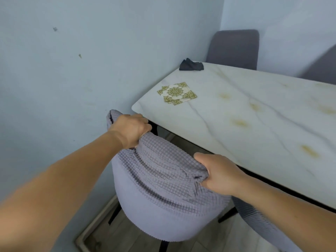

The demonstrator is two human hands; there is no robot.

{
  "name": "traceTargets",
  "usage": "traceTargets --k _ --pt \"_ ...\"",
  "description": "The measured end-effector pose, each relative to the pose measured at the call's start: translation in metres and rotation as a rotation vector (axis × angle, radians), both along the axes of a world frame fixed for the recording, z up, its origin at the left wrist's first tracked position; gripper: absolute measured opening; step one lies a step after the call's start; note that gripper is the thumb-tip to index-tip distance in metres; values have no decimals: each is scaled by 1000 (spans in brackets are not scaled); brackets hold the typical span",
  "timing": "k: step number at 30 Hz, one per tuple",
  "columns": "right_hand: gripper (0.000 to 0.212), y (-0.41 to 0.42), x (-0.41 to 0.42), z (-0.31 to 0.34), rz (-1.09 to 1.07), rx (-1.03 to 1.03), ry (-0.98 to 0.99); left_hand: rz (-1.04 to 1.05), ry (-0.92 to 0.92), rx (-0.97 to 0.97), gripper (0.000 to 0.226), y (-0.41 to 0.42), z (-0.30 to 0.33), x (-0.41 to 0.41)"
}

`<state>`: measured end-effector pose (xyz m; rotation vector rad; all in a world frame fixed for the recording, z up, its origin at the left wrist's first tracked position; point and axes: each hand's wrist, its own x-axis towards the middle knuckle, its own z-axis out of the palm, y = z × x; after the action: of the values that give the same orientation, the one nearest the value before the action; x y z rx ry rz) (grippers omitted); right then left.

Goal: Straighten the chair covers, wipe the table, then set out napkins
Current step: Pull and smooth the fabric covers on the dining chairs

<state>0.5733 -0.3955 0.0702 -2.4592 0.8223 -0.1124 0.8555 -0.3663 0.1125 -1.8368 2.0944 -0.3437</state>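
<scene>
Pale blue walls (72,79) meet at a corner behind a white marble-look table (254,110), which runs from that corner toward the right edge of my view. Yellowish blotches (240,123) mark the tabletop in several places.

Near the table's left end I see a stack of napkins (176,93), green and gold with a round pattern, lying flat and slightly fanned. A dark cloth (190,65) lies crumpled at the far corner of the table, well apart from the napkins.

Directly below me stands a chair (163,211) pushed up to the table's near edge. A grey waffle-texture cover (160,171) is on its backrest, bunched in folds across the top.

My left hand (130,130) grips the cover at the backrest's far left corner; the fingers are curled down into the fabric, and a loose flap (111,118) of cover stands up just beyond the knuckles. My right hand (218,174) pinches a gathered fold of the cover at the right corner, thumb on top, fingers tucked beneath. Both forearms are bare.

A second covered chair (254,220) shows partly at lower right, just beside the first. Two darker grey chairs (234,49) stand at the far side of the table. Grey plank floor (112,233) is visible under the near chair's black legs (114,215).
</scene>
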Motion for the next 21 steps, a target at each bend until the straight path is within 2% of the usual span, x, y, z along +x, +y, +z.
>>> traceTargets --k 3,7,13,18,21 --pt "34 -10 -5 10 -13 -14 -10 41 -43 41 27 -9 1 -6" --pt "36 -25 -8 21 -28 -56 28 76 12 88 25 -19 -4 -10" --pt "39 -36 -13 18 -68 -145 94 70 45 57 26 -28 -10 -14" --pt "23 -28 -22 0 -121 -149 113 9 24 31 31 -37 -22 -20" --pt "32 -26 -18 -2 -153 -148 80 7 5 9 32 -42 -24 -18"
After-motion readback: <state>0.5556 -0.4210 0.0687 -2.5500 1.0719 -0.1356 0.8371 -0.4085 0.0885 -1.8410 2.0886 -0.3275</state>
